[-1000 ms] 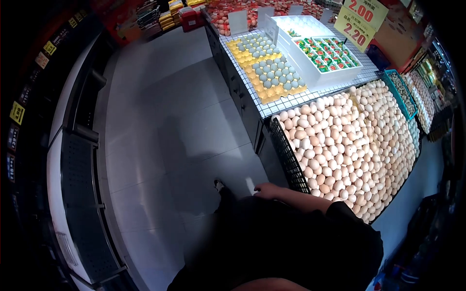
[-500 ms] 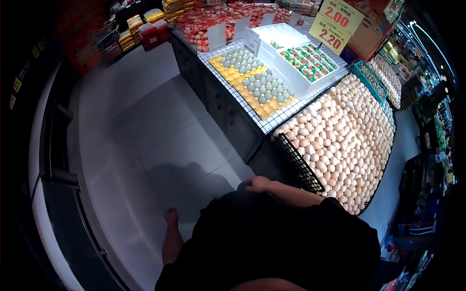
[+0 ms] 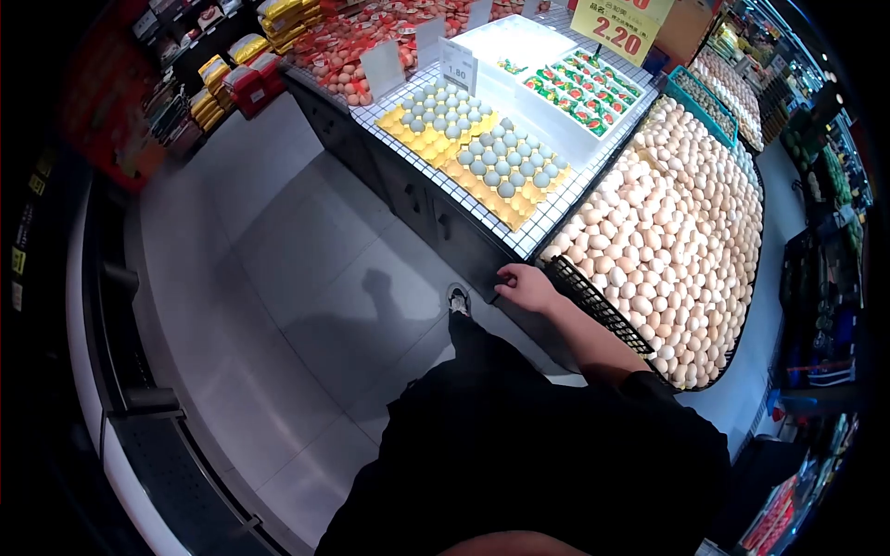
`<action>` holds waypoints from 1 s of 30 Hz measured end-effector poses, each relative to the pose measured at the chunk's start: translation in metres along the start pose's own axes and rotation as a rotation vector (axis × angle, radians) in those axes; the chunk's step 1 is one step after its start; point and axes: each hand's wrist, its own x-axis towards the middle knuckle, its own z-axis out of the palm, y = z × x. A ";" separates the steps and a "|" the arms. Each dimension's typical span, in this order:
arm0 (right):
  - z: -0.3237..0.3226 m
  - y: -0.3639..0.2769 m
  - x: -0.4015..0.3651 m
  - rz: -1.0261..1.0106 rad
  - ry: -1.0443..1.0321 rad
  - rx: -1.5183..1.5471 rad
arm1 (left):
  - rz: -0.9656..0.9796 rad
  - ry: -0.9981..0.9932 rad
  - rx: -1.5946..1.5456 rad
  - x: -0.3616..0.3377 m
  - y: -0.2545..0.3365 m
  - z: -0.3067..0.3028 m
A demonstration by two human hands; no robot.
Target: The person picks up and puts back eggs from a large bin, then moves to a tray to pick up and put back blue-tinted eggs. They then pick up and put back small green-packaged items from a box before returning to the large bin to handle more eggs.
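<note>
My right hand point(image 3: 525, 286) is out in front of my body, near the corner of the display counter point(image 3: 436, 221) and beside the black crate edge point(image 3: 598, 306). Its fingers are loosely bent with a small gap between them, and I see nothing held. To its right lies a large heap of light brown eggs point(image 3: 663, 241). Pale blue-green eggs point(image 3: 505, 159) sit in yellow egg trays point(image 3: 505, 207) on the white-tiled counter top. My left hand is out of view.
A white foam box point(image 3: 579, 144) holds green-and-red wrapped items. Yellow price signs point(image 3: 616, 32) stand above it. Red-netted eggs point(image 3: 348, 79) lie at the back. A dark case with a pale rim point(image 3: 139, 482) runs along the left. My shoe point(image 3: 458, 299) is on the grey floor.
My right hand has swung forward and right, toward the counter corner. The left hand has gone out of view. A shoe has appeared, and the counter has shifted in view.
</note>
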 end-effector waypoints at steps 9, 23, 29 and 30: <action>-0.080 0.016 0.164 0.094 0.326 -0.167 | -0.039 0.006 0.189 0.084 0.074 -0.088; -0.079 0.064 0.255 -0.013 0.345 -0.329 | 0.514 0.261 -0.356 0.226 0.525 -0.209; -0.084 0.054 0.252 0.011 0.491 -0.229 | 0.890 0.026 -0.129 0.227 0.678 -0.244; -0.085 0.052 0.253 0.037 0.502 -0.238 | 0.904 0.000 -0.125 0.231 0.702 -0.246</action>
